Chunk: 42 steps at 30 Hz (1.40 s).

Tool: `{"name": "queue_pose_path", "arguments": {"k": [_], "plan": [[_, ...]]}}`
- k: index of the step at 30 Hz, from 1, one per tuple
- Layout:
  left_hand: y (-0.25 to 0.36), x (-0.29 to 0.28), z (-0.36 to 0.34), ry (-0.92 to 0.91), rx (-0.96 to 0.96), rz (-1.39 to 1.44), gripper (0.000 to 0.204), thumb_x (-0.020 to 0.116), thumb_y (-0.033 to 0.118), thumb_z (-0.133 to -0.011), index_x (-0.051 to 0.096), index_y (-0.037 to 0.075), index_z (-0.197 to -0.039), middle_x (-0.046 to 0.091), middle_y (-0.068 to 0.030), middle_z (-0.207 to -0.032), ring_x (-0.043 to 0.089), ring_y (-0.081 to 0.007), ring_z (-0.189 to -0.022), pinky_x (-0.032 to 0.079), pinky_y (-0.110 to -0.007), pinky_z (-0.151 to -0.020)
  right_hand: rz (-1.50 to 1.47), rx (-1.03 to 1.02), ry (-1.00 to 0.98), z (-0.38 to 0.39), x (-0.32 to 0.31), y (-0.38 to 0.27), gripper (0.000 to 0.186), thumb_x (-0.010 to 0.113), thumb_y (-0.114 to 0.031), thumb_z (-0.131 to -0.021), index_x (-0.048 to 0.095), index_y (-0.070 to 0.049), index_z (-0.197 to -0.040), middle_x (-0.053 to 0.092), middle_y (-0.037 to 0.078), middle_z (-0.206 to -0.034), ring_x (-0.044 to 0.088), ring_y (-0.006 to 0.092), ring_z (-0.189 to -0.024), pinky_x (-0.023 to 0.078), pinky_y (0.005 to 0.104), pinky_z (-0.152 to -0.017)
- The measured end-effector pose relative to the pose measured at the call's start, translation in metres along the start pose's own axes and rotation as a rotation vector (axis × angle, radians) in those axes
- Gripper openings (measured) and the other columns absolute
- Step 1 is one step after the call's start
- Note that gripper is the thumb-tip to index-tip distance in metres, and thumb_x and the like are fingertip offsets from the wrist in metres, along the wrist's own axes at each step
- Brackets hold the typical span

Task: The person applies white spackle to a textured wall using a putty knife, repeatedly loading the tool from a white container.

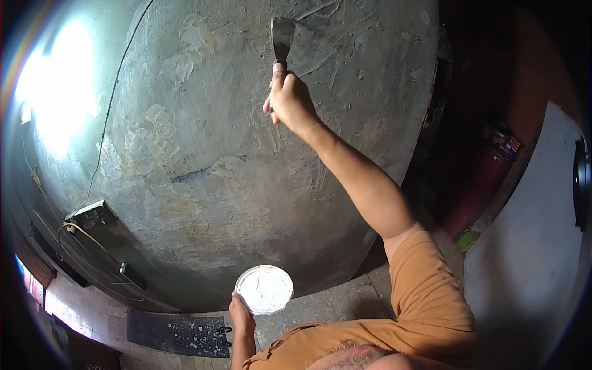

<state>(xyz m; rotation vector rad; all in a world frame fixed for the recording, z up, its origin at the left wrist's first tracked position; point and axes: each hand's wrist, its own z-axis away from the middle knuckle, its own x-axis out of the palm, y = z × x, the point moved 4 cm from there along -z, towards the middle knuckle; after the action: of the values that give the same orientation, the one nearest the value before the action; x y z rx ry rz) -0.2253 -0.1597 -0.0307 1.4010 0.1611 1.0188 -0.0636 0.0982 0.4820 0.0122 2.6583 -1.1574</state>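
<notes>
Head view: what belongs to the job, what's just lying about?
Likely in use:
metal-bladed scraper, right hand
round white container of paste, left hand
patchy grey wall

Likely just around:
white-speckled black floor mat
dark wall-mounted box

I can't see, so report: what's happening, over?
Right hand: gripping scraper, blade near wall. Left hand: holding round dish, white paste inside. Cable left, away from scraper.

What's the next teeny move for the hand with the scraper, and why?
Probably press the scraper lightly and pull it along the wall: the right hand has it held up there, and rough ridges show beside it, though I can't tell whether it already touches.
</notes>
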Motion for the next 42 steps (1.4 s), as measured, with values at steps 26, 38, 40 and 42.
{"name": "queue_pose_path", "arguments": {"k": [26,38,40,42], "plan": [[0.0,-0.004,0.012,0.151,-0.022,0.015,0.048,0.037,0.031,-0.107,0.055,-0.009,-0.127,0.065,-0.0182,-0.119,0.066,-0.0264,-0.106,0.052,-0.037,-0.093,0.737,-0.757,0.106,-0.114,-0.217,-0.017,0.036,0.059,-0.04,-0.1,0.066,-0.006,-0.105,0.054,0.003,-0.066,0.052,0.0105,-0.063,0.046,0.0289,-0.062],[-0.022,0.014,0.002,0.159,-0.003,-0.035,0.045,0.037,0.03,-0.107,0.057,-0.007,-0.122,0.067,-0.0149,-0.112,0.067,-0.0224,-0.098,0.053,-0.034,-0.086,0.912,-0.88,0.29,-0.113,-0.272,-0.053,0.04,0.054,-0.043,-0.099,0.069,-0.006,-0.096,0.072,0.018,-0.085,0.07,0.035,-0.077,0.053,0.0414,-0.066],[-0.019,0.03,0.002,0.085,0.034,-0.018,0.047,0.038,0.031,-0.107,0.055,-0.01,-0.124,0.065,-0.0177,-0.118,0.065,-0.025,-0.106,0.051,-0.037,-0.094,0.992,-0.9,0.246,-0.118,-0.252,-0.052,0.034,0.059,-0.042,-0.095,0.07,-0.01,-0.094,0.072,0.013,-0.093,0.068,0.0324,-0.091,0.047,0.0478,-0.081],[-0.021,0.04,0.004,0.086,0.032,-0.022,0.047,0.038,0.031,-0.107,0.055,-0.01,-0.124,0.065,-0.0176,-0.118,0.065,-0.0249,-0.106,0.051,-0.037,-0.094,1.004,-0.918,0.277,-0.128,-0.246,-0.048,0.036,0.058,-0.045,-0.095,0.071,-0.012,-0.095,0.071,0.013,-0.096,0.067,0.0327,-0.096,0.045,0.049,-0.085]]}}
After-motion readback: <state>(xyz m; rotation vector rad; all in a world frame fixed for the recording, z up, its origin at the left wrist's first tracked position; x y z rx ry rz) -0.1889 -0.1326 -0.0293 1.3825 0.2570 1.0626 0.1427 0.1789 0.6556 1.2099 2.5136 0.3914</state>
